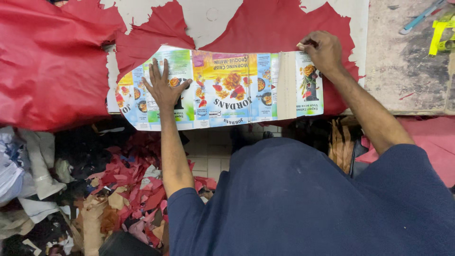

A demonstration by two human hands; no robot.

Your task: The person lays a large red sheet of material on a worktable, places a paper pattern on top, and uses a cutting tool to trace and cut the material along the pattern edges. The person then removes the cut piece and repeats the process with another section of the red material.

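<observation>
We find bare table [208,19] open above the card [222,90]; red leather [47,61] crowds the left, scraps [128,189] fill the floor.

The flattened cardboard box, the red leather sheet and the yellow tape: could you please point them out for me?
flattened cardboard box [232,90], head view, printed middle panel.
red leather sheet [47,61], head view, large left fold.
yellow tape [438,33], head view, strip at right edge.

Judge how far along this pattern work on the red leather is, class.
Done: the cardboard pattern lies flat on the red leather on the table. In hand: the left hand presses it down with fingers spread, while the right hand sits at its top right corner, holding something too small to tell. Left: the leather around the pattern looks uncut, and no traced outline can be seen.
</observation>
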